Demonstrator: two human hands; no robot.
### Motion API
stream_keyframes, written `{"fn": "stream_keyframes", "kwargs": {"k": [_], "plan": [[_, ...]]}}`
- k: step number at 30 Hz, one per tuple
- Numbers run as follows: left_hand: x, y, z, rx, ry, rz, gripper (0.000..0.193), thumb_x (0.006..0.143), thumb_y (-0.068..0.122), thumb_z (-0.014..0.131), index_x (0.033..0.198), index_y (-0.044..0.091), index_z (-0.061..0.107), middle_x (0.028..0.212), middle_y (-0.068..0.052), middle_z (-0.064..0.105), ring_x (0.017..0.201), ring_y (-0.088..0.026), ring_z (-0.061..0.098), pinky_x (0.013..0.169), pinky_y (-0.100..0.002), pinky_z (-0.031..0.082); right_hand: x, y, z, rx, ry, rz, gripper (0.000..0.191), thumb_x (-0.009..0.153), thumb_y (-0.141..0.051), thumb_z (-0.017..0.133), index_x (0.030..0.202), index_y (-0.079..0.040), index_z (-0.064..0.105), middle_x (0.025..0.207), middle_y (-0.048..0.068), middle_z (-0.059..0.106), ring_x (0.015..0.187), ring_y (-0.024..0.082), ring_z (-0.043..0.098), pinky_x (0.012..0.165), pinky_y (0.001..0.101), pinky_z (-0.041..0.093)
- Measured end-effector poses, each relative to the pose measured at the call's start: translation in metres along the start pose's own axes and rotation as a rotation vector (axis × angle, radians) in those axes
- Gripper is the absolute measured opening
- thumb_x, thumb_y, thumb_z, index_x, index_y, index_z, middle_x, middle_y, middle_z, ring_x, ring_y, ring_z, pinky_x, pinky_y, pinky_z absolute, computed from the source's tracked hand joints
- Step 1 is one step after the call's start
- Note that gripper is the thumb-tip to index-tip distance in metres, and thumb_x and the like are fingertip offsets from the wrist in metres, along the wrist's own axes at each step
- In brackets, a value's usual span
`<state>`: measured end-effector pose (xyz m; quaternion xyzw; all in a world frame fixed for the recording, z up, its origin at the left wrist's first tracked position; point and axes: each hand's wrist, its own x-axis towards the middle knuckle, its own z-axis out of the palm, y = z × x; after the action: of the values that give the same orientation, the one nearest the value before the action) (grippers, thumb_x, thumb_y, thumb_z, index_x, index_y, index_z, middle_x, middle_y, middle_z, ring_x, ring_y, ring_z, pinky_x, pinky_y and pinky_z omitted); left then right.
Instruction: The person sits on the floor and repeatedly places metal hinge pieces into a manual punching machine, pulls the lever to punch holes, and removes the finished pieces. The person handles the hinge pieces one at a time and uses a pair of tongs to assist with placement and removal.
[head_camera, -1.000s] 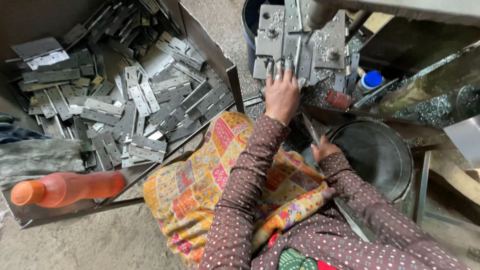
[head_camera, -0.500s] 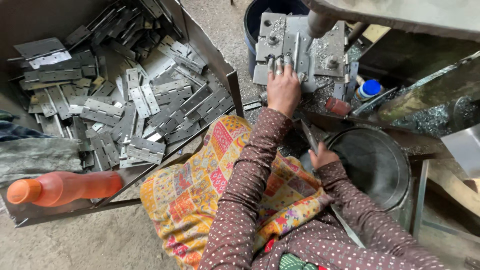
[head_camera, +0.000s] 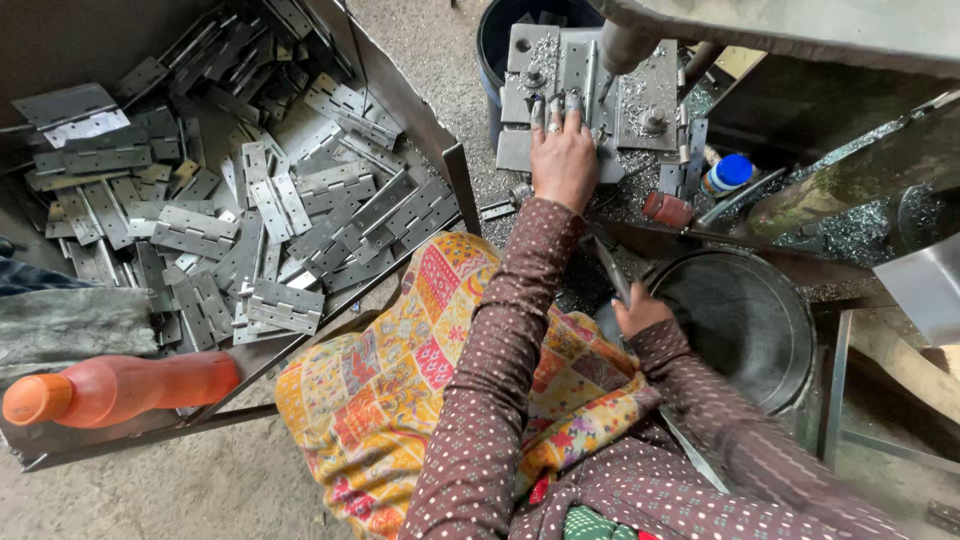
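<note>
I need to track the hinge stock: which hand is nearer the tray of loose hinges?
Left. The left hand rests on the drill jig plate, just right of the hinge tray; the right hand grips a lever farther right.

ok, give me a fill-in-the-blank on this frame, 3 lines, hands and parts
The left hand presses down on the metal jig under the ____ spindle.
The right hand holds a thin metal ____ beside the dark pan.
The tray at left is piled with grey metal ____.

Missing words: drill; lever; hinges
</note>
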<state>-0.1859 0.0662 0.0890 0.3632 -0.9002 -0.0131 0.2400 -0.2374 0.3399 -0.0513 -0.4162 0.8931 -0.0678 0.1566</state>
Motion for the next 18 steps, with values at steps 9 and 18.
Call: {"fn": "stream_keyframes", "kwargs": {"k": [9, 18], "plan": [[-0.009, -0.009, -0.015, -0.050, -0.112, 0.002, 0.024, 0.094, 0.014, 0.052, 0.099, 0.006, 0.074, 0.133, -0.013, 0.064, 0.131, -0.032, 0.059, 0.115, -0.060, 0.034, 0.023, 0.000, -0.038, -0.023, -0.159, 0.045, 0.060, 0.085, -0.057, 0.071, 0.113, -0.006, 0.057, 0.087, 0.026, 0.072, 0.083, 0.046, 0.072, 0.075, 0.0540, 0.059], [0.028, -0.020, -0.003, -0.058, -0.118, -0.030, 0.025, 0.091, 0.015, 0.052, 0.094, 0.009, 0.076, 0.142, -0.009, 0.060, 0.130, -0.029, 0.057, 0.115, -0.061, 0.032, -0.005, -0.004, -0.003, 0.007, 0.008, 0.034, 0.057, 0.091, -0.051, 0.064, 0.126, -0.007, 0.053, 0.084, 0.028, 0.070, 0.078, 0.049, 0.069, 0.070, 0.0567, 0.055]]}}
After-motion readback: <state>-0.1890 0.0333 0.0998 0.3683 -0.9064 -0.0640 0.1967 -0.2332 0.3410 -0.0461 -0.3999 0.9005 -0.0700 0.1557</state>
